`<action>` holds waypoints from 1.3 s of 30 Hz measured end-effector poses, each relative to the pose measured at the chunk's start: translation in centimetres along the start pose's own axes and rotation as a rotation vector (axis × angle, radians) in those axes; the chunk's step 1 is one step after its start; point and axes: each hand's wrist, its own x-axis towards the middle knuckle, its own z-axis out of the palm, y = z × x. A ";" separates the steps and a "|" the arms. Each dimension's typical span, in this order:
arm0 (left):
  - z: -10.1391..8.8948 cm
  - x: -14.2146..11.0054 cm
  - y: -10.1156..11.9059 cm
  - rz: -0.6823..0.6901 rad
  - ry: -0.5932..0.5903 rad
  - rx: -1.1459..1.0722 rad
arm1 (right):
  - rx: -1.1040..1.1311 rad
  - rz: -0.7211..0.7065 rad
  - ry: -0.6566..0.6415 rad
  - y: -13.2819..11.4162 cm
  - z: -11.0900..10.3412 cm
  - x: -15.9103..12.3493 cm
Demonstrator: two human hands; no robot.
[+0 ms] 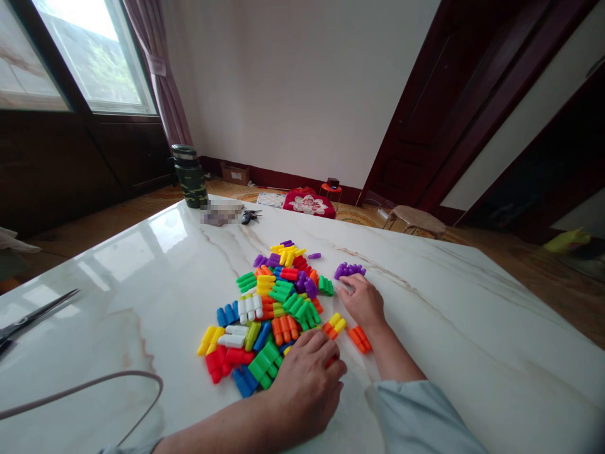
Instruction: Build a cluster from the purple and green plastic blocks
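A pile of plastic building blocks in several colours lies on the white marble-patterned table. My left hand is at the near right edge of the pile with its fingers curled. A bit of a red block shows among those fingers, and the rest of it is hidden. To the right of the pile, my right hand rests by a purple block, its fingers parted and at the block's near side. A yellow-and-orange block and an orange block lie between my hands.
Scissors and a grey cable lie on the left of the table. At the far left corner stands a camouflage flask, with keys nearby. A stool is beyond the far edge.
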 end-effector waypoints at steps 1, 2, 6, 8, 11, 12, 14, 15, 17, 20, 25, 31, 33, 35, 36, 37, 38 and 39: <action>0.0 0.0 0.0 0.000 0.001 0.001 | -0.003 0.000 -0.001 0.0 0.0 0.0; 0.0 0.0 0.0 0.000 0.002 0.000 | -0.005 0.000 -0.002 0.0 0.0 0.0; 0.1 0.0 0.0 0.004 0.002 -0.006 | -0.011 0.003 -0.007 0.0 0.1 0.0; 0.1 -0.1 -0.1 0.004 0.001 -0.006 | -0.012 0.001 -0.010 0.0 0.2 0.1; 0.1 -0.1 0.0 0.006 0.000 -0.003 | -0.013 -0.002 -0.015 -0.1 0.2 0.1; 0.1 -0.1 0.0 0.006 0.001 -0.002 | -0.011 -0.003 -0.013 -0.1 0.1 0.1; 0.1 -0.1 0.0 0.005 0.002 0.003 | 0.003 -0.006 0.016 -0.4 -0.1 -0.1; 0.1 -0.1 0.0 0.003 0.005 0.009 | 0.018 -0.011 0.044 -0.6 -0.1 -0.2; 0.2 -0.1 0.0 0.007 0.010 0.026 | 0.072 -0.039 0.106 -1.2 -0.2 -0.3; 0.3 -0.1 0.0 0.024 0.021 0.063 | 0.168 -0.160 0.131 -2.9 -0.2 0.7; 0.9 -0.1 -0.3 0.048 0.036 0.105 | 0.162 -0.319 0.007 -7.7 0.7 6.6; 1.5 0.1 -1.1 0.074 0.019 0.083 | 0.004 -0.250 -0.375 -12.0 4.3 14.4; 1.6 0.3 -1.4 0.098 -0.007 0.091 | 0.008 -0.221 -0.454 -12.4 5.7 15.7; 1.7 0.5 -1.6 0.114 -0.009 0.098 | 0.010 -0.174 -0.518 -12.5 6.9 16.5; 1.8 0.6 -1.6 0.119 -0.001 0.097 | 0.009 -0.147 -0.539 -12.5 7.4 16.6; 1.9 0.7 -1.7 0.123 0.010 0.093 | 0.008 -0.121 -0.556 -12.5 7.7 16.7; 2.0 0.7 -1.7 0.122 0.025 0.089 | 0.006 -0.098 -0.567 -12.6 8.0 16.8; 2.2 0.7 -1.7 0.119 0.042 0.085 | 0.003 -0.078 -0.573 -12.6 8.2 16.8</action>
